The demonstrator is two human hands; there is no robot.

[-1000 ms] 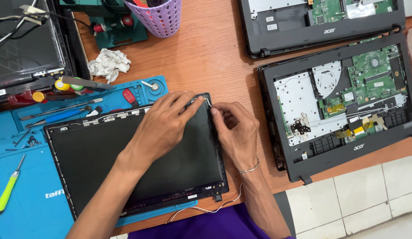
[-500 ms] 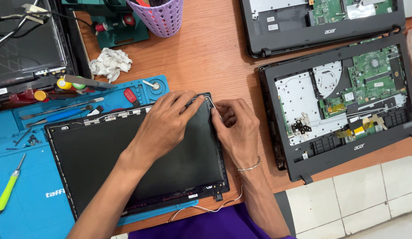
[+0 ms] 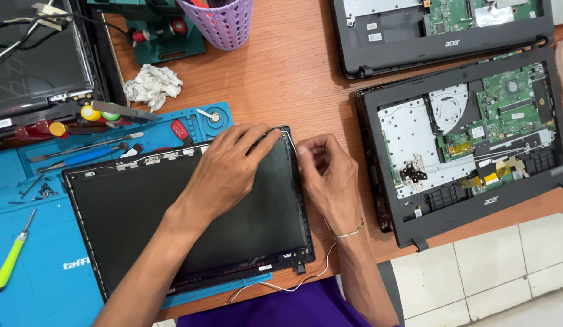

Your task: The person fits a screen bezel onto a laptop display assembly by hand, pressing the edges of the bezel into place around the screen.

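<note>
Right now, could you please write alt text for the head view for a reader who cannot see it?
Two bare hands work at the top right corner of a black laptop screen panel on a blue repair mat: left hand flat on it, right hand pinching its edge. An opened black laptop base lies to the right.

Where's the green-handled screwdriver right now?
In the head view the green-handled screwdriver lies at the far left on the blue repair mat, left of the black laptop screen panel, away from both hands.

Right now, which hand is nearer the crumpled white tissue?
Left. The left hand rests on the laptop screen panel, below-right of the tissue; the right hand sits farther right at the panel's corner.
</note>
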